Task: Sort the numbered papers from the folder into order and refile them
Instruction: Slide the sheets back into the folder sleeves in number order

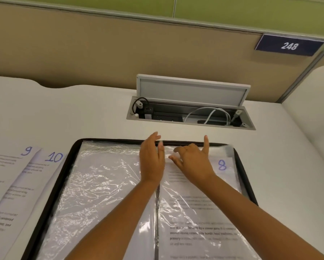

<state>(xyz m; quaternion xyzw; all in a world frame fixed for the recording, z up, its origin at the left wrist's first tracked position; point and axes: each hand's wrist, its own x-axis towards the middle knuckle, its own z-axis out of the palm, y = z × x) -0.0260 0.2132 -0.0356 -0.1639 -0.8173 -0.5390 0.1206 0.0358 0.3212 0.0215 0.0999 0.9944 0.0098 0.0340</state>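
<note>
A black folder (71,152) lies open on the desk with clear plastic sleeves on both sides. The right sleeve (200,209) holds a printed sheet marked 8 (222,164). My left hand (151,160) lies near the spine at the top, fingers straight, resting on the sleeves' upper edge. My right hand (192,159) is beside it on the right sleeve's top, fingers partly bent, index finger pointing up; what it pinches, if anything, is unclear. Loose sheets marked 9 (27,151) and 10 (53,157) lie overlapping to the left of the folder.
An open cable hatch (191,111) with its lid raised and white cables inside sits in the desk behind the folder. A tan partition with a sign reading 248 (289,46) runs along the back. Bare desk extends to the right of the folder.
</note>
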